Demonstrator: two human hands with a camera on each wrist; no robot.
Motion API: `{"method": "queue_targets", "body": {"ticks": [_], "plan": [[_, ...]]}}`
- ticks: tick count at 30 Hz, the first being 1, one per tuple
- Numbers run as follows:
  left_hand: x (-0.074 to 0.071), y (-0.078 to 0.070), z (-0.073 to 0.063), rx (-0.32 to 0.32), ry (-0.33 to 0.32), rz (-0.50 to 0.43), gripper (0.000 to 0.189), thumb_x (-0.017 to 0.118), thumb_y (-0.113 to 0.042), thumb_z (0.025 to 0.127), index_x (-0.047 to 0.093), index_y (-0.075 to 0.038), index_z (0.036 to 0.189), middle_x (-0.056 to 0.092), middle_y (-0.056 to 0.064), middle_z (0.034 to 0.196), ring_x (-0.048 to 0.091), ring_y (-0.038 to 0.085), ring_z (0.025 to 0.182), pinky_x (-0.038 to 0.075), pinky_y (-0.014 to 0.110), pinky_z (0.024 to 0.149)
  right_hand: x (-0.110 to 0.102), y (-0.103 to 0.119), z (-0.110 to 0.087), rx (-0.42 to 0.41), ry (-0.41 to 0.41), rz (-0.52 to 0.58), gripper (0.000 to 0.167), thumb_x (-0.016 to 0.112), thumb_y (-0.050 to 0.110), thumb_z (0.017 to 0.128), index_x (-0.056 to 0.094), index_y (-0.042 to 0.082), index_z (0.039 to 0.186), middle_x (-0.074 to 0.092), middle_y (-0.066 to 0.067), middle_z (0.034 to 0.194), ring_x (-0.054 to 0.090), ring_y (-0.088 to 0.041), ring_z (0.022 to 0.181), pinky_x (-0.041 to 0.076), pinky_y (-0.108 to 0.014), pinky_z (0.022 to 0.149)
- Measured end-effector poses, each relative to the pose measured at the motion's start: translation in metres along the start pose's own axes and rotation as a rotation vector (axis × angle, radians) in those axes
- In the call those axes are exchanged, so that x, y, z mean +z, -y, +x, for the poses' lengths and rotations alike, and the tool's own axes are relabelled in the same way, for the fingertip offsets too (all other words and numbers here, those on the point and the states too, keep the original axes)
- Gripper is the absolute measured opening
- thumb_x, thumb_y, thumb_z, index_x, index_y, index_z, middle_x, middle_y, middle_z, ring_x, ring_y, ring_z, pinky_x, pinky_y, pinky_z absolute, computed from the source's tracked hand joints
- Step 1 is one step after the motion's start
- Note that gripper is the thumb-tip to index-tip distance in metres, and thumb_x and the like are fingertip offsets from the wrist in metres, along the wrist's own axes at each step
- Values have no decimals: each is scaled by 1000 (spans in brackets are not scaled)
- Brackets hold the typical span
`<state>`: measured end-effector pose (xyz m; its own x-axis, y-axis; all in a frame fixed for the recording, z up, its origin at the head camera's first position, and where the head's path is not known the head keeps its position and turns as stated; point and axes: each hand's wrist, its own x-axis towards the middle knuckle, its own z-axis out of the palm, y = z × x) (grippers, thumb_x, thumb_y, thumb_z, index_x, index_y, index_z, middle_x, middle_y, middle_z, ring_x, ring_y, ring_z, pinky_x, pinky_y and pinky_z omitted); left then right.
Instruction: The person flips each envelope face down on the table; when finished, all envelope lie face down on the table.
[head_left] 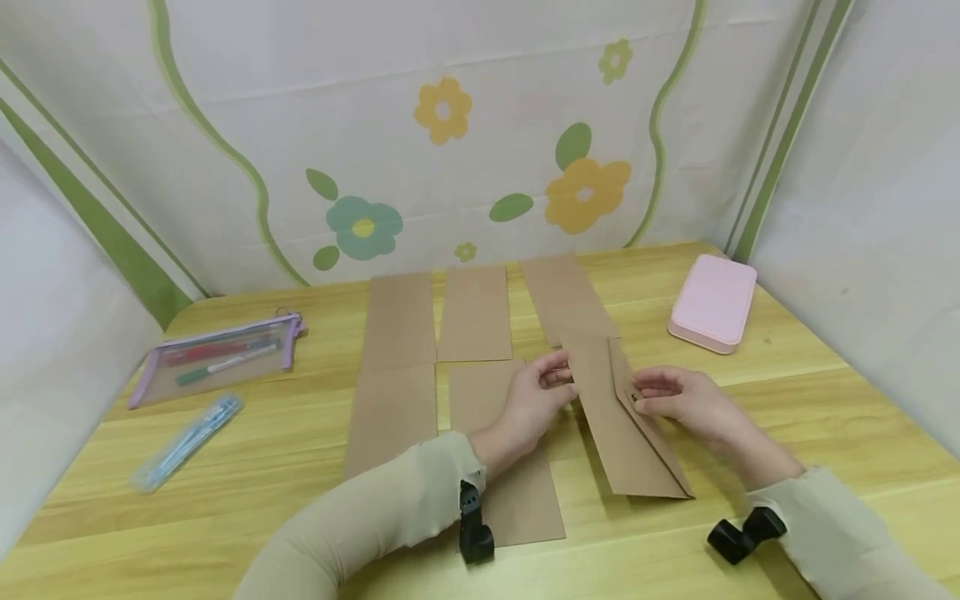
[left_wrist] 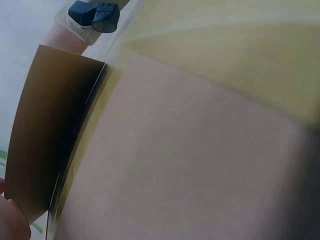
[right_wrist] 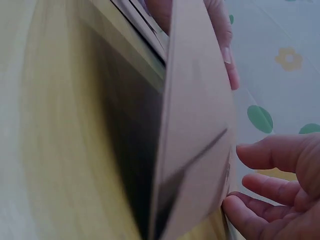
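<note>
A brown kraft paper envelope [head_left: 600, 417] stands raised and tilted off the table between both hands, its flap line and a small dark mark facing the right side. At its left edge, my left hand [head_left: 531, 400] pinches the paper between thumb and fingers; part of that grip is hidden. My right hand [right_wrist: 277, 192] has loosely bent fingers at the opposite edge. In the right wrist view the fingertips touch the paper, with a gap between thumb and fingers. Under the left forearm lies another brown paper piece [head_left: 517, 500].
More brown paper pieces lie in rows: two at left [head_left: 401, 321], one in the middle [head_left: 476, 312] and one at far right [head_left: 566, 296]. A pink case [head_left: 716, 300] stands right. At left are a mesh pencil pouch [head_left: 225, 350] and a clear blue packet [head_left: 187, 442].
</note>
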<state>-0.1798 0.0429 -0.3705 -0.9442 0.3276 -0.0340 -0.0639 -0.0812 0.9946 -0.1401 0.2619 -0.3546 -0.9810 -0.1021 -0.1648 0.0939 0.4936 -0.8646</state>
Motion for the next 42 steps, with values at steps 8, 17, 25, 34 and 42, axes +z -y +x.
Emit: {"method": "queue_targets", "body": {"ticks": [8,17,25,34,42], "plan": [[-3,-7,-5,41,11,-16,49,63,6,79,53,-1,126,56,11,115,55,17,101,49,22,82,9,9,1,-11,37,13,57,66,16,85,43,-10,130,47,-28,131,49,-37,117,48,-25,86],[-4,-16,-7,80,22,-25,50,64,-1,81,51,-3,129,53,10,124,53,17,105,49,23,84,20,15,3,-29,65,52,56,66,17,85,44,-9,130,48,-27,130,49,-37,116,48,-33,89],[-6,-21,-11,137,56,41,51,65,-3,83,48,-1,131,52,13,125,53,21,107,48,27,90,24,15,2,-48,95,96,53,64,14,86,44,-11,129,48,-28,129,49,-37,117,47,-36,93],[-3,-21,-14,167,85,31,51,65,-2,83,47,3,130,53,20,119,55,24,104,47,27,92,25,13,-4,-58,116,153,52,63,12,86,43,-12,128,51,-28,126,50,-34,116,48,-29,90],[-1,-28,-19,163,88,13,48,67,-5,83,51,-3,128,54,12,118,53,31,108,48,24,88,32,16,-7,-67,180,237,57,63,11,85,39,-15,130,46,-31,130,52,-31,116,48,-24,88]]}}
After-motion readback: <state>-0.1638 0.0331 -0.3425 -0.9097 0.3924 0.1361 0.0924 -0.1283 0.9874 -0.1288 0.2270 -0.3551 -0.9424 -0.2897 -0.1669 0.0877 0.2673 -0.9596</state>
